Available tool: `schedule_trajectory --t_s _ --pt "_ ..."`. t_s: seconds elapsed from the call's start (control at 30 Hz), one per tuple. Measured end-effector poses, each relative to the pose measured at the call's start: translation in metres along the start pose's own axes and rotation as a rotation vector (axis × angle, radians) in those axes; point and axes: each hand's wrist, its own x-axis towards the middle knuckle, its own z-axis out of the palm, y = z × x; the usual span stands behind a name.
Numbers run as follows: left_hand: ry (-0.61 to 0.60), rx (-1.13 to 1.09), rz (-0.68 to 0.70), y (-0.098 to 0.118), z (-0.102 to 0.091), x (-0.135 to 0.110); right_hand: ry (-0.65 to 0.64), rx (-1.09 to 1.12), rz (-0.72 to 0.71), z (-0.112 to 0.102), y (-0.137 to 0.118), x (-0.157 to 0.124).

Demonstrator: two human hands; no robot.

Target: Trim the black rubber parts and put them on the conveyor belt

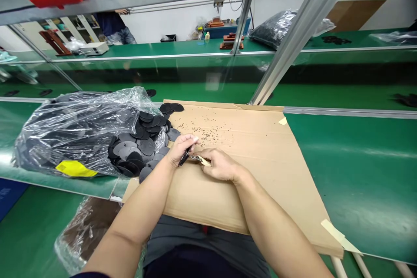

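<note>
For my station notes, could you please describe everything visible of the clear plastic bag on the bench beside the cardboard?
The plastic bag is clear, glossy and crumpled, lying bulging on the green bench and holding dark discs. Its right end is open, with discs spilling out toward the cardboard. A yellow patch shows low on its near side.

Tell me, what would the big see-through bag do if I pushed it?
The bag would probably crumple where you pushed, since its plastic looks thin and wrinkly. It might feel heavy, because it bulges with dark stuff. More black discs would likely slide out, as lots are already spilling from its open end.
</note>
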Motion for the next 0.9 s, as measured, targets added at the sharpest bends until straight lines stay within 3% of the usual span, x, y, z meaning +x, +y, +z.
schedule_trajectory --t_s 0.13,0.57,0.9 --pt "-0.003 0.026 -0.003 -0.0013 -0.0013 0.0003 -0.08 0.027 -0.023 -0.0009 0.0007 0.0006" --pt "-0.025 0.129 0.051 -0.0042 -0.003 0.0015 -0.113 -0.013 0.032 -0.0083 -0.0068 -0.0007" --pt "-0.01 0.154 0.018 -0.0055 -0.0018 0.0021 -0.116 -0.021 0.064 -0.0046 0.0005 -0.0007"
